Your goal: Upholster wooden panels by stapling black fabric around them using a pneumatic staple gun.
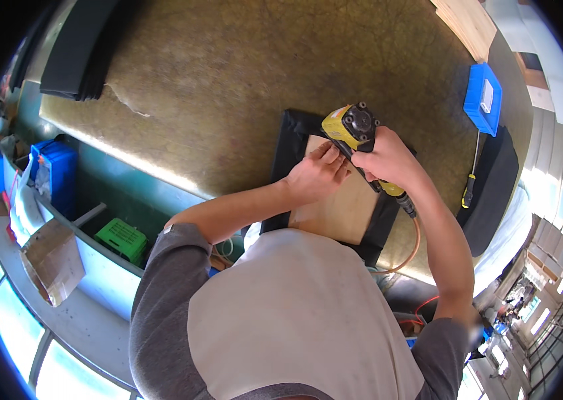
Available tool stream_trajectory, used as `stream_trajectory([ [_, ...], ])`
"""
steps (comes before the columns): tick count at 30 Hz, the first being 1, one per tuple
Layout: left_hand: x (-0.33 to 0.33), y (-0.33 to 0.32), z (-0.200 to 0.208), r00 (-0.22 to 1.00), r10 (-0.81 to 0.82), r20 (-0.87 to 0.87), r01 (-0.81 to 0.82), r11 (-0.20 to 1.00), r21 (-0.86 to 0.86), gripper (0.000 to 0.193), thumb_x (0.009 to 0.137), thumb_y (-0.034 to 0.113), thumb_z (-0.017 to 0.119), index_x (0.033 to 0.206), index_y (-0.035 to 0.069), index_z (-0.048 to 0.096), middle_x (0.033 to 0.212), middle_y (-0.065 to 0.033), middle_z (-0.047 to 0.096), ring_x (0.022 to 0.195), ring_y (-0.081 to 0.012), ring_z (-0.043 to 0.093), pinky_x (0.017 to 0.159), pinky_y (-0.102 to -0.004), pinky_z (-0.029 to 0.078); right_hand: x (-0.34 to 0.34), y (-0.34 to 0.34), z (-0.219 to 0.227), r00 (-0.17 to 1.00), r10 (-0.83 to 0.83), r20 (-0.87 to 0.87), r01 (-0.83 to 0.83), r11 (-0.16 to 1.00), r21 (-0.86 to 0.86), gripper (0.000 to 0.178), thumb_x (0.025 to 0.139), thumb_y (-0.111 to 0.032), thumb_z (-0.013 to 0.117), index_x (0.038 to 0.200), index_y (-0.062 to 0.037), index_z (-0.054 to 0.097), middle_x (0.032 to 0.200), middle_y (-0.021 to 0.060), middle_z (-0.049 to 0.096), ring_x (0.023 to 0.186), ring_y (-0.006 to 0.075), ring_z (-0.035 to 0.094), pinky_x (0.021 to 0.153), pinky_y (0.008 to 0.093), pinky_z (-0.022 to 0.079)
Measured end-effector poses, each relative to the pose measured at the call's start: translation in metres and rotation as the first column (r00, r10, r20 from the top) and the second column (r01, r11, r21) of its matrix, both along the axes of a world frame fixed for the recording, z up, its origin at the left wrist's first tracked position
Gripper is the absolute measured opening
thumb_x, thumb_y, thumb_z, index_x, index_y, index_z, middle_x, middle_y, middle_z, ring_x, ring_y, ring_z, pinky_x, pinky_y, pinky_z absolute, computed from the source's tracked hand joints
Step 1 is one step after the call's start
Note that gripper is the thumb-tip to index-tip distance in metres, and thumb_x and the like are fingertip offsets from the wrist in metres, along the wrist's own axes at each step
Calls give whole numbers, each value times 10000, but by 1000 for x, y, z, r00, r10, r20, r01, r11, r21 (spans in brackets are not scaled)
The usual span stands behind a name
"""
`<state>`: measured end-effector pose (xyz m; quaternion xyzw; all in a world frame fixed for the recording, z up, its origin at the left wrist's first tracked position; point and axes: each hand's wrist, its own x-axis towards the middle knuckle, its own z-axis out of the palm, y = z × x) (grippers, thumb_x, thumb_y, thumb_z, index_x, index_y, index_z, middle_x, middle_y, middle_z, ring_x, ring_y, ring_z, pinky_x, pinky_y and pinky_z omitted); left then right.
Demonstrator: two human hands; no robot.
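Note:
A yellow-and-black pneumatic staple gun (356, 127) is gripped in my right hand (391, 160), its air hose (419, 243) curving down from the handle. Under it lies a wooden board (335, 215) with black fabric (287, 143) folded over its edges. My left hand (318, 173) is on the board just left of the staple gun, fingers bent and drawn together at the fabric's inner edge. The staple gun's nose is hidden, so whether it touches the fabric cannot be made out.
The board lies on a brown worktable (228, 87). Black sheets (78, 60) are stacked at the far left. On the right are a blue tray (483, 100), a yellow-handled screwdriver (469, 190) and a black strip (491, 193). A green basket (121, 240) sits lower left, beyond the table's edge.

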<state>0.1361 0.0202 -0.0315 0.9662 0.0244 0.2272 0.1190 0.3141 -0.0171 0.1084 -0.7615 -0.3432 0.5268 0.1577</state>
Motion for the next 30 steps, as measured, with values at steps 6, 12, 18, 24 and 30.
stream_trajectory([
  [6,-1,1,-1,1000,-4,13,4,1000,18,378,868,279,679,1074,-32,740,1110,-137,726,1158,-287,617,1028,-416,535,5,7,1,990,119,73,-117,993,-31,224,768,-135,634,874,58,675,655,161,677,545,233,690,584,379,559],
  [12,-34,-19,39,996,89,-18,-90,973,-213,404,822,230,740,1135,-17,679,1304,-180,632,1251,-337,580,1118,-516,433,77,-87,-3,810,-170,561,57,976,212,350,823,-202,681,1064,51,662,671,147,692,654,345,734,649,451,579],
  [18,-77,-73,55,924,245,-293,-321,915,-246,571,858,284,726,1305,-52,608,1417,-243,578,1386,-371,505,1190,-564,321,69,-128,-26,475,-53,878,-407,872,272,491,901,-215,714,1325,3,598,1359,179,591,1254,359,578,1028,477,481],
  [24,-35,-23,34,885,292,-364,-317,948,-11,714,911,387,655,1453,-50,494,1545,-203,483,1483,-340,399,1256,-519,234,36,-128,-104,412,-130,902,-433,843,320,542,918,-302,701,1326,37,587,1344,197,593,1230,363,587,1030,487,481],
  [30,49,54,9,958,241,-159,-234,970,62,601,951,369,615,1448,41,535,1555,-155,486,1488,-329,391,1244,-477,277,-91,-161,-60,770,109,629,-360,887,288,487,866,-335,744,1214,-8,650,1140,202,683,1001,371,672,842,475,553],
])
